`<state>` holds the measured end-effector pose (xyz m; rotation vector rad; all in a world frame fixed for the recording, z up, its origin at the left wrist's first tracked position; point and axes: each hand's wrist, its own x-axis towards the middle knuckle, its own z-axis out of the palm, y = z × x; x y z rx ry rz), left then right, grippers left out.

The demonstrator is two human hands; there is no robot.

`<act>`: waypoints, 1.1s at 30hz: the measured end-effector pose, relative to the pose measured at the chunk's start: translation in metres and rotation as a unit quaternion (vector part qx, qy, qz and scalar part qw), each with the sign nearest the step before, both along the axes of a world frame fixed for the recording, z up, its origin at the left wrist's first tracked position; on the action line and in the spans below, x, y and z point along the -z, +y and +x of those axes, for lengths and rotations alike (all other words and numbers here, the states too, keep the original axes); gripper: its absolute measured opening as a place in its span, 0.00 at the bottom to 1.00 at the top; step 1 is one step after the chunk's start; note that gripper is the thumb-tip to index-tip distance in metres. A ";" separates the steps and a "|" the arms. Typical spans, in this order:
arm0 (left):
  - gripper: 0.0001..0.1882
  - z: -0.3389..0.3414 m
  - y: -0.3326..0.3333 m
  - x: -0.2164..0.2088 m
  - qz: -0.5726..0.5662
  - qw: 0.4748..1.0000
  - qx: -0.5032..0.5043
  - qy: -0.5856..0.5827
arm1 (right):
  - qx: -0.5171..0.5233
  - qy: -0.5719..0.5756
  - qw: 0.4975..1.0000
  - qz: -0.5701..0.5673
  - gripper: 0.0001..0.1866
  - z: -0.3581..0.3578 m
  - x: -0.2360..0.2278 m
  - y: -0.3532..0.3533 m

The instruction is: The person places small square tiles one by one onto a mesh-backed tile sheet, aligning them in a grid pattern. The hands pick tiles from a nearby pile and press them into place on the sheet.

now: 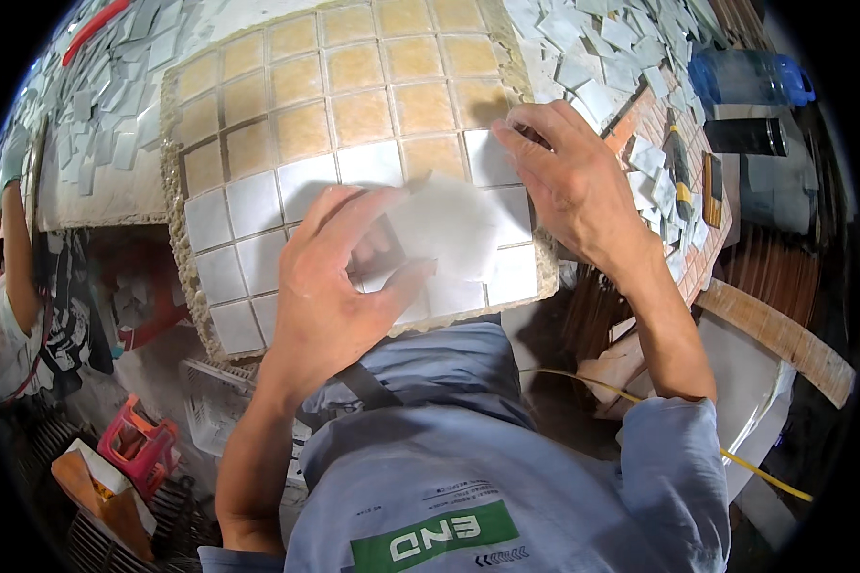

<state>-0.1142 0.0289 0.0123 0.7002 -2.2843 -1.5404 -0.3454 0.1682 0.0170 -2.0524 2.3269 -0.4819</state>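
My left hand (330,267) is closed on a loose white square tile (454,224), its thumb and fingers at the tile's left side. The tile is smeared by motion and hangs tilted over the near part of a tray-like grid panel (174,205). My right hand (578,186) is at the panel's right edge with fingers curled together, the tips by a laid white tile (487,162). Whatever those fingers pinch is hidden. Far rows of the grid show beige squares (358,115); nearer rows hold white tiles (229,267).
Loose pale tiles lie scattered at far left (115,115) and far right (583,57). A yellow-black tool (678,172), a blue plastic bottle (745,76) and a black cylinder (750,137) sit at right. A pink-red stool (139,444) is lower left. Another person's arm (17,248) shows at far left.
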 end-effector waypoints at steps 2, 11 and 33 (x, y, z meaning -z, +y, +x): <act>0.28 0.001 0.002 -0.001 0.037 0.999 -0.019 0.000 | 0.002 0.009 1.000 0.013 0.18 0.000 -0.001 0.001; 0.30 0.010 -0.005 0.012 0.036 0.998 -0.043 0.019 | -0.021 -0.067 0.997 0.034 0.25 0.047 -0.024 -0.006; 0.28 0.017 -0.017 0.007 0.219 0.964 -0.152 0.009 | -0.047 -0.145 0.987 -0.042 0.20 0.050 -0.002 -0.020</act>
